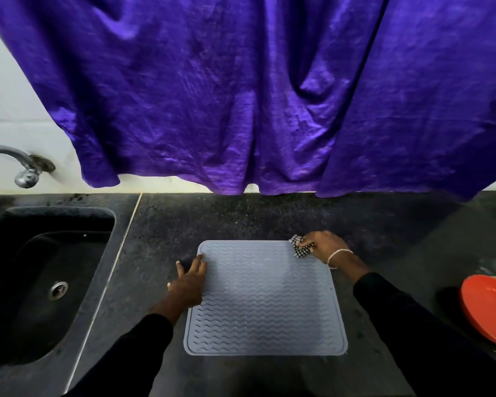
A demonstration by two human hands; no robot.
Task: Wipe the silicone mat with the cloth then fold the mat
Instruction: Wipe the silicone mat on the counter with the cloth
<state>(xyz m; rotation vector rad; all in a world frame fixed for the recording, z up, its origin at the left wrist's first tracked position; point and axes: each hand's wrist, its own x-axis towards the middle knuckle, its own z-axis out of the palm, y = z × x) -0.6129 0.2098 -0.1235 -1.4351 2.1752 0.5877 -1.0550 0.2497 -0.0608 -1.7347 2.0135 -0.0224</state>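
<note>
The mat (265,299), grey-blue with wavy ridges, lies flat and unfolded on the dark speckled surface (212,219), about midway between the sink (40,282) on the left and an orange plate (490,308) at the right edge. The left hand (189,285) rests open, fingers spread, on the mat's left border, with the palm pressing down and the outer fingers spilling onto the surface beside it. The right hand (322,245) is closed around a bunched checkered cloth (301,247) (black and white, a small wad of it poking out past the fingers) and holds it against the mat's far right corner. A thin bracelet (338,255) circles that wrist, and both arms wear dark sleeves. Behind, a purple curtain (241,96) hangs down nearly to the back of the surface, and a metal tap (20,164) juts from the white wall above the sink.
</note>
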